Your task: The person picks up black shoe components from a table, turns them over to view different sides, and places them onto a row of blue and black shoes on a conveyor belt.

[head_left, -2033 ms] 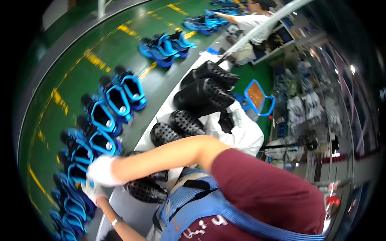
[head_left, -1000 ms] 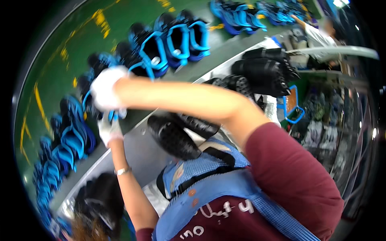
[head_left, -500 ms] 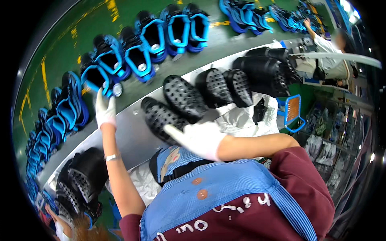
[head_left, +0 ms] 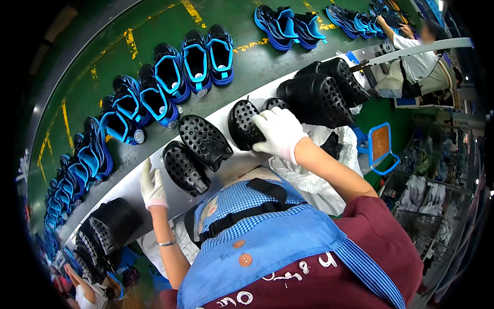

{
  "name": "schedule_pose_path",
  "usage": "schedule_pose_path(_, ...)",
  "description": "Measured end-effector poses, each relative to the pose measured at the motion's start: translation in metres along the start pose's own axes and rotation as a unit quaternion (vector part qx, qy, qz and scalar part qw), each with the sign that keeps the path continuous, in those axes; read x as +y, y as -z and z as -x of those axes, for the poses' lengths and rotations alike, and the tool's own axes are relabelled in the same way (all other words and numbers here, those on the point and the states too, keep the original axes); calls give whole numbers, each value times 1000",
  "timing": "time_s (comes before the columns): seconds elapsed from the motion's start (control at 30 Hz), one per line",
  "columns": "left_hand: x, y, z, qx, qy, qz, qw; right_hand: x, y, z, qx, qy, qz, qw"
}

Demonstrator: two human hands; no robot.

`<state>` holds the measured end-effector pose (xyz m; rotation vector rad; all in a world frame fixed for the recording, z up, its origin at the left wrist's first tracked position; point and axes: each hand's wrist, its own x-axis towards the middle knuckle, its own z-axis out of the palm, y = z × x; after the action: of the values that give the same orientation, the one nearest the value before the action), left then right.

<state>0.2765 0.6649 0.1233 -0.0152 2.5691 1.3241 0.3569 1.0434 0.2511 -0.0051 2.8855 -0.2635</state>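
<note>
My white-gloved right hand (head_left: 280, 135) closes over the near end of a black perforated shoe tree (head_left: 244, 119). Its fingers also partly cover a second shoe tree (head_left: 275, 104) alongside. To their left, a further pair of shoe trees, one (head_left: 205, 138) behind the other (head_left: 183, 167), lies on the metal ledge (head_left: 121, 188). My gloved left hand (head_left: 153, 188) is just left of that pair, fingers stretched and nothing in them. Beyond the ledge, black-and-blue sneakers (head_left: 154, 98) stand in a row on the green surface.
Larger black shoe trees (head_left: 319, 98) lie stacked to the right, others (head_left: 116, 226) to the left. White wrapping (head_left: 303, 177) hangs below the ledge. A blue-framed stool (head_left: 381, 148) stands at right. Co-workers, one in white (head_left: 419, 62), are at both ends.
My right hand has moved rightward and away from me, from the left pair of shoe trees to the other pair. My left hand has drawn back from the sneakers; the view has shifted.
</note>
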Motion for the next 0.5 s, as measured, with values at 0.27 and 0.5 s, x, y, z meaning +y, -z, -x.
schedule_pose_path(0.27,39,-22,3,5,-6,-84,996,32,-6,-16,-104,12,41,994)
schedule_pose_path(0.5,85,3,12,50,-99,-90,990,14,45,-8,-13,86,-3,996)
